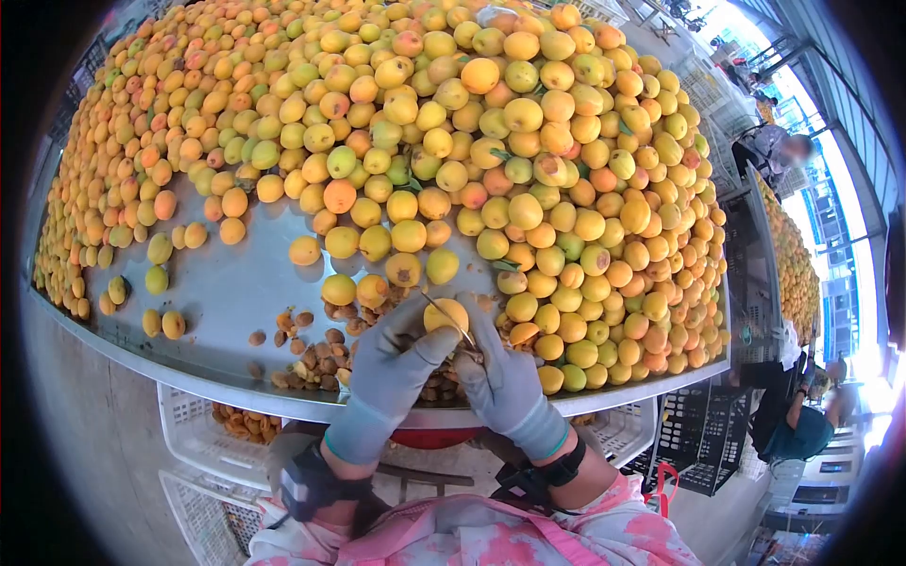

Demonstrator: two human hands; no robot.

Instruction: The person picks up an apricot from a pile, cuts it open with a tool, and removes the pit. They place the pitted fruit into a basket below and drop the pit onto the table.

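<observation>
My left hand (pixel 394 363), in a grey glove, is closed around the left side of a yellow-orange fruit (pixel 446 315). A thin blade (pixel 447 313) lies across that fruit. My right hand (pixel 502 370), gloved the same way, is closed on the tool's lower end, close against the fruit. Both hands are above the near edge of a metal table (pixel 226 283). Brown pits (pixel 326 360) lie on the metal just left of my left hand. A large heap of yellow and orange fruit (pixel 528 113) rises beyond my hands.
White crates (pixel 212 443) stand below the table edge, one with orange pieces (pixel 245 422) inside. A black crate (pixel 703 434) is at the lower right. Two people (pixel 774 146), (pixel 797 420) are at the right, near another fruit-covered table (pixel 788 259).
</observation>
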